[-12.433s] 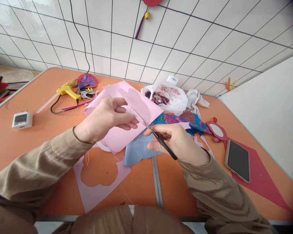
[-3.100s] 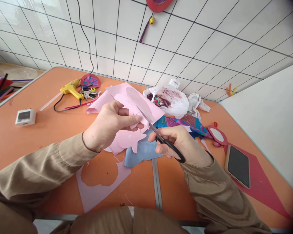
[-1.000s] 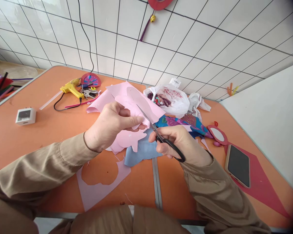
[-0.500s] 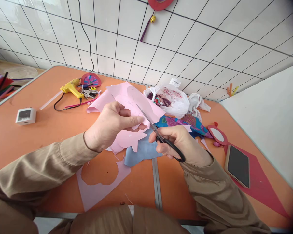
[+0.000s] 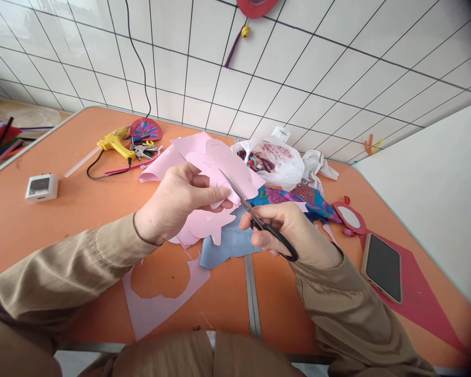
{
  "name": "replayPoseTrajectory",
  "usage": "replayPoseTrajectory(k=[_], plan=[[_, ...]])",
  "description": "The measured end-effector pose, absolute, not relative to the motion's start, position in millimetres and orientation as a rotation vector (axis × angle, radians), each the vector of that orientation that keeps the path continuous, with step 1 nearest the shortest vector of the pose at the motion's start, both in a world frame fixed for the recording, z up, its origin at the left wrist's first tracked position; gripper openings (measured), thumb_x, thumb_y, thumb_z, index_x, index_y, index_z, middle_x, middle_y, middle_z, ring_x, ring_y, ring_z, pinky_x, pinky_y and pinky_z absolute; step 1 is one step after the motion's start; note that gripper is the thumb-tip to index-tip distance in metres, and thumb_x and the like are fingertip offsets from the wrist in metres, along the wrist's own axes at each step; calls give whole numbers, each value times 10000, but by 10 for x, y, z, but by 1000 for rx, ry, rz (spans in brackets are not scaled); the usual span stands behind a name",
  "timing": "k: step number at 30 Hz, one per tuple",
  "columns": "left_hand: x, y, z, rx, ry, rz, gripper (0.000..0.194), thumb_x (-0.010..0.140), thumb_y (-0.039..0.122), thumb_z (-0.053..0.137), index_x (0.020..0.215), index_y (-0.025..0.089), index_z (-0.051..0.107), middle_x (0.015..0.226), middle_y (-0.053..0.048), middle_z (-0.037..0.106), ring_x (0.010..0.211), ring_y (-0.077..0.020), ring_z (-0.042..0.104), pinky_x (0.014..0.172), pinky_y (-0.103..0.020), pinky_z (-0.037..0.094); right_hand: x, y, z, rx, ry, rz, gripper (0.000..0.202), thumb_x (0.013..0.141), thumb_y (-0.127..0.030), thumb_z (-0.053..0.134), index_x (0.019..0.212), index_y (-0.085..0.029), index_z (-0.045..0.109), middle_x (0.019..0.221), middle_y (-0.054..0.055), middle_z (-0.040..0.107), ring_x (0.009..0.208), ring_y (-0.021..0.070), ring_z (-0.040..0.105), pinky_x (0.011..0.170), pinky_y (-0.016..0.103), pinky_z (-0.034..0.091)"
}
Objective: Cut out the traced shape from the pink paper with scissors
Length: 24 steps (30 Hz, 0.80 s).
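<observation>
My left hand [image 5: 178,198] pinches a thin pink piece of felt-like sheet [image 5: 204,166] between thumb and fingers; faint drawn lines show on it. My right hand [image 5: 298,230] grips black-handled scissors [image 5: 280,241], their blades pointing up and left at the pink piece, beside my left thumb. Whether the blades are fully closed is hard to see. Under my hands lie a pink cut-out [image 5: 208,224] with pointed ends and a light blue piece [image 5: 230,243]. Behind the held piece spreads a larger pink sheet [image 5: 160,163].
A pink offcut [image 5: 157,314] with a rounded gap lies in front on the orange table [image 5: 86,209]. Around are a yellow glue gun [image 5: 115,141], keys [image 5: 143,151], a white charger [image 5: 42,187], a plastic bag [image 5: 288,162], patterned cloth [image 5: 310,196] and a phone [image 5: 382,267].
The held pink piece has shifted very slightly by the scissors. Both hands stay almost in place, with the same holds.
</observation>
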State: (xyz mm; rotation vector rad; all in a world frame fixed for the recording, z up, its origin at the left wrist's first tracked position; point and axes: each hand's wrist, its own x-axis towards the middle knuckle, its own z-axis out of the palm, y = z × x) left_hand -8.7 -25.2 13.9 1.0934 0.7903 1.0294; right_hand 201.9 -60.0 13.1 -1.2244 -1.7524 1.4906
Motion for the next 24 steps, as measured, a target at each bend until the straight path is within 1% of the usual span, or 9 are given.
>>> replayPoseTrajectory(k=[6, 10, 12, 15, 18, 24], plan=[[-75, -254, 165, 1063, 812, 1026, 318, 669, 160, 863, 881, 143, 627, 678, -3, 677, 627, -176, 709, 603, -297, 557, 2042, -596, 127, -1280, -1740, 1493, 487, 676, -593, 831, 763, -158, 630, 530, -62, 414, 453, 71, 358, 411, 226, 272], [-75, -262, 195, 1046, 826, 1013, 278, 720, 116, 792, 946, 134, 631, 685, -15, 692, 619, -164, 704, 592, -277, 545, 2043, -596, 130, -1292, -1751, 1485, 477, 652, -554, 862, 757, -149, 633, 526, -62, 417, 456, 72, 352, 407, 231, 258], [-79, -266, 202, 1046, 827, 1002, 280, 731, 120, 780, 968, 133, 632, 670, -15, 692, 622, -168, 704, 600, -281, 545, 2035, -601, 141, -1302, -1753, 1467, 482, 672, -569, 843, 758, -148, 626, 529, -62, 416, 457, 70, 353, 410, 231, 253], [-85, -269, 204, 1051, 821, 999, 334, 726, 130, 786, 1024, 133, 635, 684, -25, 711, 638, -176, 709, 611, -290, 546, 2029, -605, 149, -1303, -1771, 1451, 493, 692, -591, 818, 762, -143, 624, 529, -63, 407, 455, 67, 348, 411, 229, 245], [-87, -269, 208, 1060, 815, 995, 385, 731, 126, 777, 1088, 124, 632, 705, -40, 729, 649, -177, 713, 606, -279, 544, 2036, -603, 142, -1302, -1781, 1439, 490, 694, -586, 817, 761, -141, 624, 531, -65, 401, 458, 67, 341, 410, 228, 240], [-90, -269, 221, 1068, 837, 999, 403, 742, 102, 756, 1123, 97, 624, 703, -55, 736, 642, -166, 707, 593, -256, 540, 2037, -607, 136, -1279, -1776, 1448, 464, 717, -561, 809, 769, -140, 621, 534, -63, 409, 460, 69, 347, 414, 232, 248]])
